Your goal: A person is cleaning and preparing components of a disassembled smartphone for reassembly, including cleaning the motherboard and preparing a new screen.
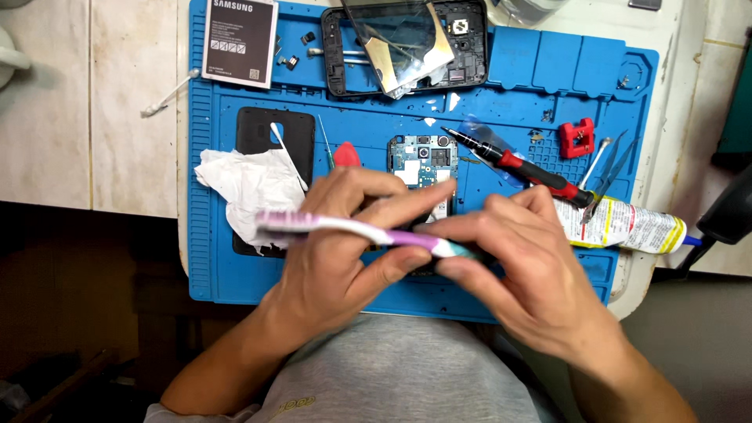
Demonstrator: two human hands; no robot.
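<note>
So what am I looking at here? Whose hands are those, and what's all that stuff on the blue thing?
No machine here, just a person. The one picture comes from a camera on their head, looking down at their own hands. The left hand and right hand meet around a toothbrush with a white and purple handle, bristles pointing left. Under them lies a blue mat on a table. On the mat are parts of a taken-apart phone: a circuit board, the phone frame with shiny glass on it, a battery and a black back cover. There is also a crumpled tissue, a red-handled screwdriver, tweezers and a tube of glue.
</note>
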